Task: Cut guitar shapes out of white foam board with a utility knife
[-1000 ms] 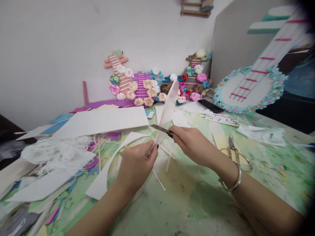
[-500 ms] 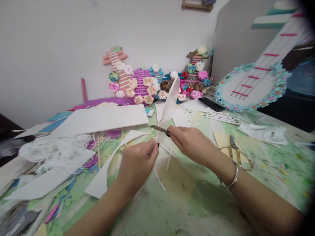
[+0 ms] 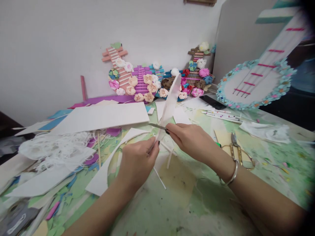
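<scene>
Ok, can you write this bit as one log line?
left hand: pinching white board piece, raised | right hand: holding thin metal blade across it | nearby: gold-handled scissors, white string tangle

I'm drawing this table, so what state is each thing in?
White strip: held up, tilted
Blade: bare, crossing the white strip
Left hand: closed on the white strip
Right hand: closed on the blade
Scissors: lying down, seemingly shut
White string: heaped, tangled
Phone: lying flat, dark
Large white board: lying flat
</scene>
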`<control>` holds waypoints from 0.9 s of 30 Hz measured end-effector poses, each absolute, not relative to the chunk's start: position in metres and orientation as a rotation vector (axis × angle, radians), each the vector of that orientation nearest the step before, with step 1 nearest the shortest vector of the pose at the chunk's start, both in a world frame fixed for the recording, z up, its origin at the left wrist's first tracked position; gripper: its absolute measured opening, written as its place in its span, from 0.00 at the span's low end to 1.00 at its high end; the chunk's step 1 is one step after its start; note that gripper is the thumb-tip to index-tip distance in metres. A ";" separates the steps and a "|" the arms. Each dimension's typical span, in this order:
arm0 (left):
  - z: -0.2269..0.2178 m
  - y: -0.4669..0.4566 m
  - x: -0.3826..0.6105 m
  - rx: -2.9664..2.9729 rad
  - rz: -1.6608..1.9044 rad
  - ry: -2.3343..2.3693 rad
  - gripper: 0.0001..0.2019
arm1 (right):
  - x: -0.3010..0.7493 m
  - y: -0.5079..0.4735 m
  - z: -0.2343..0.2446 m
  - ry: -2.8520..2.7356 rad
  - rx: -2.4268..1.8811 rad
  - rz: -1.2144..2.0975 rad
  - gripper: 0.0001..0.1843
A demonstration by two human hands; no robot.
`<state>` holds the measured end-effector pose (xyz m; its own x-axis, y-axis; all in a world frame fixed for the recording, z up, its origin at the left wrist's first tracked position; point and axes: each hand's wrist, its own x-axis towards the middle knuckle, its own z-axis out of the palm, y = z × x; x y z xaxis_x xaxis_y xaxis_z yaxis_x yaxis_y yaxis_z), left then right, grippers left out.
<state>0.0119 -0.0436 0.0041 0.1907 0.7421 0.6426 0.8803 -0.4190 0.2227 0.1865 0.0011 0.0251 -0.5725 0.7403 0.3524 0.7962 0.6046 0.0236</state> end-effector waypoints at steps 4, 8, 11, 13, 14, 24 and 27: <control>0.004 -0.044 0.013 -2.256 -1.042 -1.598 0.15 | 0.187 0.000 0.027 -2.533 -1.242 -0.217 0.11; 0.005 -0.044 0.013 -2.257 -1.034 -1.604 0.15 | 0.187 -0.001 0.027 -2.532 -1.251 -0.214 0.12; 0.005 -0.044 0.013 -2.253 -1.043 -1.583 0.14 | 0.189 0.000 0.027 -2.537 -1.257 -0.217 0.12; 0.005 -0.044 0.014 -2.246 -1.053 -1.570 0.14 | 0.190 0.000 0.028 -2.541 -1.251 -0.216 0.12; 0.005 -0.043 0.015 -2.243 -1.053 -1.562 0.14 | 0.190 0.000 0.028 -2.542 -1.247 -0.213 0.12; 0.004 -0.043 0.014 -2.217 -1.037 -1.552 0.13 | 0.194 -0.002 0.026 -2.530 -1.252 -0.173 0.10; 0.003 -0.042 0.011 -2.246 -1.054 -1.534 0.12 | 0.193 -0.003 0.026 -2.531 -1.260 -0.180 0.10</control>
<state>0.0114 -0.0421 0.0033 0.1961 0.7192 0.6666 0.8801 -0.4288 0.2037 0.1932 -0.0026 0.0262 -0.5668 0.7564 0.3264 0.7950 0.6061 -0.0240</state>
